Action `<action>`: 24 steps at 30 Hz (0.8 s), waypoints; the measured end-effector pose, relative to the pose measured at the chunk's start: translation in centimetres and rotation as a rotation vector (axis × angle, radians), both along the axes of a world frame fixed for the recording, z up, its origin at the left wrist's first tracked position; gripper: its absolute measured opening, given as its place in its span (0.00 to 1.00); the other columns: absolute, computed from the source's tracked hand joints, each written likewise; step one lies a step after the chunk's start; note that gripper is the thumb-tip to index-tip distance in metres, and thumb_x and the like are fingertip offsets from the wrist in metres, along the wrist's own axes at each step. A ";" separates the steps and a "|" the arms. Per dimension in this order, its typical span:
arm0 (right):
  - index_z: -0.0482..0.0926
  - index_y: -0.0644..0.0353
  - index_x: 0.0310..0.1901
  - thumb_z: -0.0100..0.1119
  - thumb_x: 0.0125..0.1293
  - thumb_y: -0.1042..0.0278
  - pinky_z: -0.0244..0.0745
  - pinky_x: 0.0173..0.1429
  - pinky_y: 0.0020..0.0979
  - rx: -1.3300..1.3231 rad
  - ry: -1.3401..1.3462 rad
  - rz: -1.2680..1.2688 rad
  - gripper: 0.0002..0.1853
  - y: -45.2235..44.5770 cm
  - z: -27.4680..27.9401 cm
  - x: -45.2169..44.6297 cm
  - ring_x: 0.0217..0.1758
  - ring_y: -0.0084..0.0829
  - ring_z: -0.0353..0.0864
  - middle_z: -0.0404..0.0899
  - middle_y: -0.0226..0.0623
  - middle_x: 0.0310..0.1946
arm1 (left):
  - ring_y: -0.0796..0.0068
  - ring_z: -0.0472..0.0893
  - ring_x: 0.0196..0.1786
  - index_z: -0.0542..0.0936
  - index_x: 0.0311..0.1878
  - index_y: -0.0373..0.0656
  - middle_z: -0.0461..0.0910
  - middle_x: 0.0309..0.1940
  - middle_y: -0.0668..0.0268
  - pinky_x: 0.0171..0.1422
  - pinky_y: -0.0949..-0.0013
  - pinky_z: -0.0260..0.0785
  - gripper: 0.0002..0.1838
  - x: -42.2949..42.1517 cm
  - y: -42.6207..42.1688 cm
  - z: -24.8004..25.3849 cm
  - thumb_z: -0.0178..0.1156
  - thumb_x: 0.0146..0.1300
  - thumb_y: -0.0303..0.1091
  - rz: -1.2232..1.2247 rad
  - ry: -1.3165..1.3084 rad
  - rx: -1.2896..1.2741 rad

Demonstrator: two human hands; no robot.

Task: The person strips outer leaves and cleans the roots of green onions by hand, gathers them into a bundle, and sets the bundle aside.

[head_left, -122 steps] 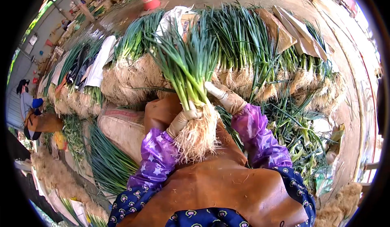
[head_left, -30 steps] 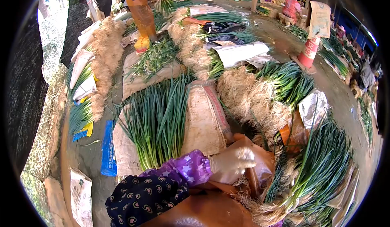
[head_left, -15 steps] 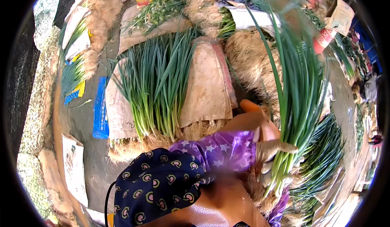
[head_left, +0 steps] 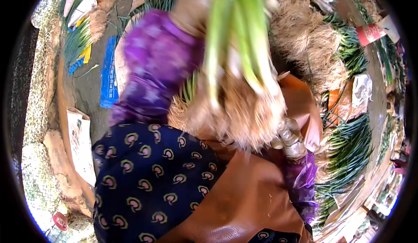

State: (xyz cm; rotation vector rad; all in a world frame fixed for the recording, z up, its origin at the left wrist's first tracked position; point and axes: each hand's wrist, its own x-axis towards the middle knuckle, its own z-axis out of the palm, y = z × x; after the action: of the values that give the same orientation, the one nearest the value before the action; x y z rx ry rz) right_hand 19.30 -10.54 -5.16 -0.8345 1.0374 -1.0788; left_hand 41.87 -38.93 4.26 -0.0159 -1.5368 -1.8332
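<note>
A bunch of green onions, blurred and close to the camera, hangs with its pale roots down over my lap. My left hand, in a pale glove and purple star-patterned sleeve, is wrapped round its stems at the top of the view; the leaves are out of frame. Low on the right side of the roots is my right hand, gloved, with its fingers curled; the roots partly hide what is between them. Behind my left sleeve, part of a laid-out row of green onions shows.
Rooty bundles lie at the upper right, with more green onions below them. A blue packet and a printed sack lie on the left floor. A red-and-white cone lies toward the upper right edge.
The bunch has moved left and up toward the camera, now in front of the laid-out row. My left hand has risen with it, while my right hand shows beside the roots.
</note>
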 end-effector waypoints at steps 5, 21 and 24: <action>0.72 0.65 0.39 0.49 0.68 0.51 0.62 0.21 0.19 0.087 0.149 -0.142 0.20 2.6 0.3 -2.9 0.17 0.16 0.64 0.72 0.26 0.20 | 0.63 0.76 0.38 0.58 0.65 0.30 0.74 0.37 0.56 0.43 0.61 0.73 0.37 7.0 0.2 -0.4 0.52 0.51 0.34 0.080 0.030 0.582; 0.75 0.59 0.36 0.47 0.69 0.55 0.64 0.25 0.22 0.280 0.337 -0.602 0.16 6.9 -1.7 -6.6 0.20 0.17 0.69 0.75 0.28 0.23 | 0.56 0.42 0.74 0.58 0.68 0.45 0.47 0.71 0.53 0.75 0.53 0.33 0.37 15.4 5.2 -20.0 0.55 0.59 0.51 0.410 -1.311 0.819; 0.75 0.58 0.36 0.46 0.69 0.56 0.65 0.25 0.22 0.243 0.368 -0.754 0.15 8.8 -1.1 -7.8 0.21 0.18 0.70 0.76 0.29 0.24 | 0.62 0.74 0.55 0.61 0.64 0.36 0.69 0.56 0.54 0.49 0.64 0.72 0.42 14.7 5.3 -19.5 0.65 0.52 0.52 0.902 -1.549 0.403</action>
State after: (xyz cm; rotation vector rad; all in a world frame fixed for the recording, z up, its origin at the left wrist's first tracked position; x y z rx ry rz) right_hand 11.54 -1.75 -6.29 -0.4446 1.8419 -1.4058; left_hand 56.60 -33.65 -15.28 2.2785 -1.4363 -1.1778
